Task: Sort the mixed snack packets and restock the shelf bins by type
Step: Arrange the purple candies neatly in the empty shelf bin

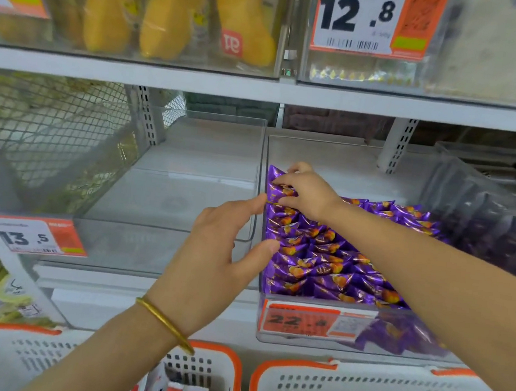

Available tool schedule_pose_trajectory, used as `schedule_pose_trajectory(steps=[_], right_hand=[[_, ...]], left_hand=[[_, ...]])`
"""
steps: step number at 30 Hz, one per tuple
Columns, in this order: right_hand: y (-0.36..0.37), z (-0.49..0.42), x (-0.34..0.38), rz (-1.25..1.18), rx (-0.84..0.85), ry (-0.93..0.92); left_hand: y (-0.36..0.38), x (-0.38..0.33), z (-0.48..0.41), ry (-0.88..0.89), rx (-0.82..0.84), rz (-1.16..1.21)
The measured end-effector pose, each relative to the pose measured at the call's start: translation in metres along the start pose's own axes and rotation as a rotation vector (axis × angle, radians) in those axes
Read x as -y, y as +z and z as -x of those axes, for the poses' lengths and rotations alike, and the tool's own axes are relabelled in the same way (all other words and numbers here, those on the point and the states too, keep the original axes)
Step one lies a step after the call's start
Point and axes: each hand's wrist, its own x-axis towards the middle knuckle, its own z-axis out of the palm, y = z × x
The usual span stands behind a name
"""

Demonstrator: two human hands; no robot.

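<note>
While the fingers (pixel 279 181) of the right hand (pixel 307 194) are curling down and seemingly pinching the tops of the purple packets (pixel 323 259) at the far left corner of the clear bin (pixel 333 158), the left hand (pixel 215 254) is lying open, with forefinger and thumb touching the bin's left edge. The packets are looking light, crinkly and slippery, so a pinch on a sealed end is probably holding best. They are standing packed in rows running left to right, upper ends leaning far; each one's long axis is hard to tell.
</note>
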Motion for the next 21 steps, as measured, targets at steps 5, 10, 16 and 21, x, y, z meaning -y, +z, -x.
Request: schedule_pose_trajectory(steps=[5,10,16,21], right_hand=[[-0.012,0.003,-0.002,0.023,-0.039,0.046],[-0.024,0.016,-0.005,-0.085,-0.072,0.073],[-0.078,0.112,0.037,-0.368,-0.327,0.026],[-0.048,0.268,0.059,-0.862,0.246,-0.013]], left_hand=[[0.002,0.002,0.000,0.012,-0.013,0.027],[0.003,0.005,0.001,0.024,-0.017,0.005],[0.000,-0.025,0.023,0.082,-0.329,0.092],[0.030,-0.044,0.118,-0.022,-0.023,0.127]])
